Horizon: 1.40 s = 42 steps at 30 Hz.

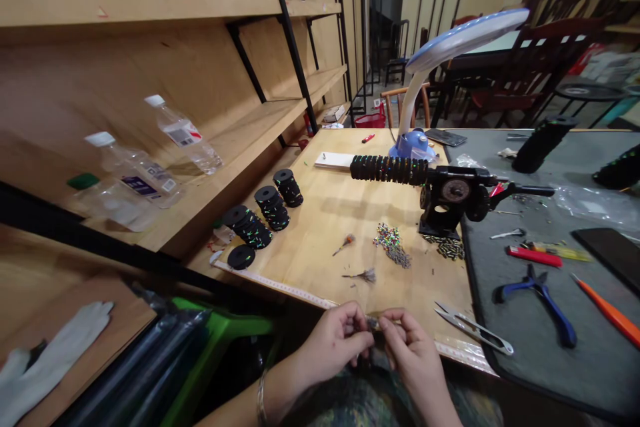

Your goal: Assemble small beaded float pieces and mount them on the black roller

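Close together at the front edge of the table, my left hand (343,333) and my right hand (410,347) both have their fingers pinched. Between the fingertips is a small greyish piece (373,323), mostly hidden, whose kind I cannot make out. Just beyond lie a grey tufted piece (367,275) on a thin stem and an orange-tipped tufted piece (349,240). Near them is a pile of shiny multicoloured beads (387,236) beside small grey metal bits (399,257). A pair of metal thread snips (473,327) rests to the right of my right hand.
A black hand-cranked device (450,193) carries a row of black foam discs (387,169). Several foam spool stacks (273,207) stand on the left. Blue-handled pliers (537,293) and an orange tool (607,310) lie on the grey mat (530,360). A desk lamp (413,143) stands behind.
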Each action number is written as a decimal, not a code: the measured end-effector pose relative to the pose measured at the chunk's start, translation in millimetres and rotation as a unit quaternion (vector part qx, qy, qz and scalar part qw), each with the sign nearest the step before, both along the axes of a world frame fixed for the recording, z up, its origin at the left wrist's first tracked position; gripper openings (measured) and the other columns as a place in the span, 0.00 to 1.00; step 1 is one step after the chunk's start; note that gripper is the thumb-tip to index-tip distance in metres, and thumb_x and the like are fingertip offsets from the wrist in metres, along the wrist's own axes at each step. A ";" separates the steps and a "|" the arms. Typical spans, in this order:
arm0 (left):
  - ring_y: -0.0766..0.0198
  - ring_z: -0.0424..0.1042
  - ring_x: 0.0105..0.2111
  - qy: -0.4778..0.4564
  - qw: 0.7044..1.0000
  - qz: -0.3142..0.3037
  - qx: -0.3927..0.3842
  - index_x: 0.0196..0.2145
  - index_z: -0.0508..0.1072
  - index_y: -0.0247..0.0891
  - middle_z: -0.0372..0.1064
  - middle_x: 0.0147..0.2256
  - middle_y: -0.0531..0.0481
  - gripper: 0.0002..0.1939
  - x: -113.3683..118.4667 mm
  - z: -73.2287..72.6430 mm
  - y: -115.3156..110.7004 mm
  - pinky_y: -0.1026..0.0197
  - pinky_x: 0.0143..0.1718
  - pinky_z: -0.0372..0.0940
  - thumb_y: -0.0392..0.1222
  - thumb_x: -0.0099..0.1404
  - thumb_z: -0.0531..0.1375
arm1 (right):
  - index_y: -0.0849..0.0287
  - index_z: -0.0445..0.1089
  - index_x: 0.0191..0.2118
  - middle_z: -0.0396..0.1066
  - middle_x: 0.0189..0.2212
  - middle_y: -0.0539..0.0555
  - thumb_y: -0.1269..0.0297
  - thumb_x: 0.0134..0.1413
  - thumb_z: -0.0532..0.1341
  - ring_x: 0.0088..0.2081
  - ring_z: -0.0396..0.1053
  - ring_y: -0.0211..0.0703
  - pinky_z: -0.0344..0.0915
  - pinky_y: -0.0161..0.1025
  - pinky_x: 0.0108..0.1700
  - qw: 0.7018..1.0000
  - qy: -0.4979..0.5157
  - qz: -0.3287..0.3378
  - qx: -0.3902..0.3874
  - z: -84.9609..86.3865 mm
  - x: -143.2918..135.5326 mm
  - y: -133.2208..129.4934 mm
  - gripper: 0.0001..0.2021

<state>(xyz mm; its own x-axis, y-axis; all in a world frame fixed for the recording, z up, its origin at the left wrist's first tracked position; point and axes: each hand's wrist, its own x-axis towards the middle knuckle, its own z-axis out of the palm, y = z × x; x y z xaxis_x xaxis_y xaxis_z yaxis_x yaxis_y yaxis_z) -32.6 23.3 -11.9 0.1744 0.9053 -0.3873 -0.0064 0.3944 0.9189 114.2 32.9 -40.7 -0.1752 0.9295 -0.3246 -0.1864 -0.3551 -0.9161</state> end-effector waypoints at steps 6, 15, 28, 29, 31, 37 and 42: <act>0.68 0.64 0.23 -0.011 1.000 -0.013 0.020 0.28 0.64 0.36 0.68 0.26 0.50 0.14 -1.3 6.2 -1.8 0.65 0.24 0.56 0.49 0.59 0.60 | 0.60 0.67 0.29 0.54 0.08 0.39 0.38 0.39 0.65 0.12 0.48 0.28 0.43 0.29 0.17 1.000 0.009 0.000 -0.008 5.8 3.5 2.4 0.27; 0.66 0.63 0.30 0.014 0.998 -0.017 0.051 0.29 0.64 0.37 0.62 0.28 0.53 0.11 0.0 10.2 -3.5 0.63 0.34 0.58 0.42 0.56 0.64 | 0.60 0.67 0.28 0.53 0.07 0.38 0.40 0.39 0.67 0.12 0.47 0.29 0.42 0.30 0.18 1.000 0.018 0.001 -0.006 2.7 1.6 0.6 0.25; 0.67 0.60 0.24 0.046 0.997 -0.063 0.020 0.27 0.64 0.37 0.62 0.23 0.53 0.16 -0.8 6.9 -1.4 0.63 0.28 0.55 0.53 0.60 0.57 | 0.60 0.66 0.29 0.53 0.10 0.38 0.36 0.38 0.65 0.13 0.48 0.29 0.43 0.29 0.17 1.000 0.005 0.018 0.012 9.4 -1.0 2.5 0.28; 0.67 0.60 0.24 0.051 0.996 -0.063 0.023 0.26 0.64 0.37 0.62 0.23 0.53 0.16 -0.6 7.1 -1.5 0.64 0.28 0.55 0.53 0.60 0.57 | 0.60 0.67 0.29 0.54 0.10 0.39 0.36 0.38 0.65 0.13 0.49 0.29 0.44 0.29 0.17 1.000 0.000 0.022 0.019 9.9 -0.9 2.3 0.27; 0.67 0.60 0.24 0.062 0.995 -0.068 0.030 0.26 0.64 0.37 0.61 0.23 0.54 0.14 -0.5 7.4 -1.9 0.64 0.28 0.55 0.51 0.61 0.57 | 0.60 0.68 0.29 0.58 0.12 0.41 0.38 0.41 0.64 0.14 0.51 0.30 0.46 0.29 0.17 0.999 -0.011 0.035 0.037 10.1 -0.7 1.6 0.26; 0.66 0.61 0.26 0.079 0.991 -0.092 0.053 0.28 0.66 0.36 0.62 0.24 0.54 0.09 -0.5 9.4 -3.0 0.63 0.29 0.56 0.43 0.63 0.55 | 0.60 0.69 0.30 0.60 0.13 0.43 0.43 0.48 0.63 0.15 0.54 0.32 0.48 0.30 0.18 0.993 -0.042 0.055 0.093 4.0 1.1 0.1 0.22; 0.67 0.60 0.25 0.089 0.992 -0.076 0.051 0.27 0.64 0.37 0.62 0.23 0.54 0.10 1.5 11.9 -2.7 0.64 0.28 0.55 0.44 0.62 0.55 | 0.59 0.67 0.29 0.59 0.13 0.43 0.42 0.49 0.61 0.15 0.52 0.32 0.47 0.31 0.18 0.993 -0.054 0.048 0.094 -2.4 2.0 -0.7 0.22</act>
